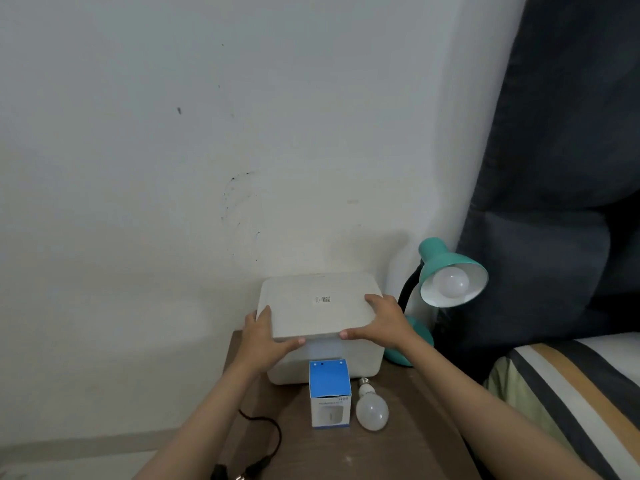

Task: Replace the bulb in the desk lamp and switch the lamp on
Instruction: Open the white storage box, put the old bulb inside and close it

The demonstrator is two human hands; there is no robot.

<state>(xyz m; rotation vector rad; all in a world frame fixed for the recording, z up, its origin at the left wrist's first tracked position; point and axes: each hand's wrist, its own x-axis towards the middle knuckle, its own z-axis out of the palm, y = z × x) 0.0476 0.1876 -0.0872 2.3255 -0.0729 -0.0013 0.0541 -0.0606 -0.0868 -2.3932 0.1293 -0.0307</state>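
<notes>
Near the black cord [266, 441], with left hand [265, 336] and right hand [379, 320] gripping the white lid [317, 304], lift evenly, keeping the box [329, 362] steady and clear of spare bulb [372, 410] below right hand, teal lamp [450, 275] beyond it.

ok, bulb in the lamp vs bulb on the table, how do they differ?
The bulb in the lamp sits in the teal shade, base hidden; the bulb on the table lies loose on its side beside the blue and white box, screw base showing. The lamp bulb is held above the table; the loose one rests on it. Both are white, rounded, unlit and untouched.
</notes>
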